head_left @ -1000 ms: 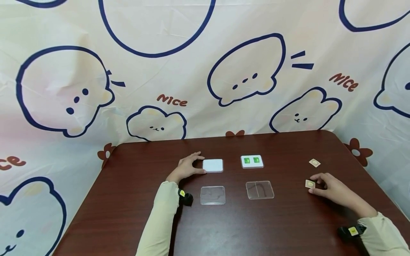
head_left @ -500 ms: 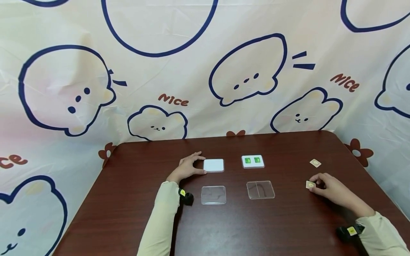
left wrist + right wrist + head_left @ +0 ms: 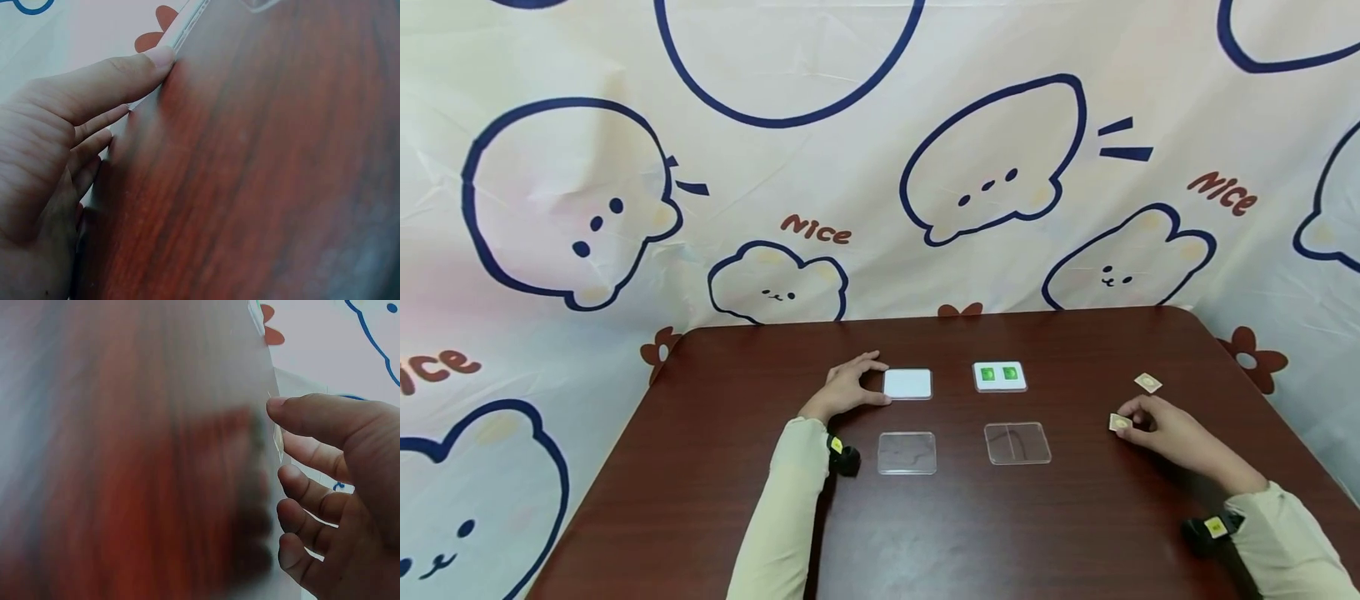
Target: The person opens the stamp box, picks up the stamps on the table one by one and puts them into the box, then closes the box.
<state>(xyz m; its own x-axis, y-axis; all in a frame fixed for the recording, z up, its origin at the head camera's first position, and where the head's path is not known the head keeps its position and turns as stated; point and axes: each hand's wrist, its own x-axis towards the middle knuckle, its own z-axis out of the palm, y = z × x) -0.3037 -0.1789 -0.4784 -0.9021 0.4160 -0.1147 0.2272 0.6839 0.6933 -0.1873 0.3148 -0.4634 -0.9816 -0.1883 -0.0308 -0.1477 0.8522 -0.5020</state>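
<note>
My right hand [image 3: 1172,429] pinches a small square beige card [image 3: 1116,422] with a round picture on it, between thumb and fingertips. In the right wrist view that card [image 3: 279,442] shows nearly edge-on near the thumb. Another such card [image 3: 1147,382] lies on the table just beyond this hand. On the other side, my left hand [image 3: 844,387] holds the left edge of a flat white case [image 3: 907,384], thumb at the near corner and a finger at the far one. The left wrist view shows the thumb against the edge of the case [image 3: 190,20].
Right of the white case lies a similar case [image 3: 1000,377] with two green square pictures. Nearer stand two flat clear plastic covers, one plain [image 3: 907,453] and one with a dividing line [image 3: 1018,443]. A printed cloth [image 3: 865,167] hangs behind the brown table [image 3: 940,533].
The right hand has moved slightly left with the small card, away from the other card. The left hand stays at the white case. The whole head view has shifted a little.
</note>
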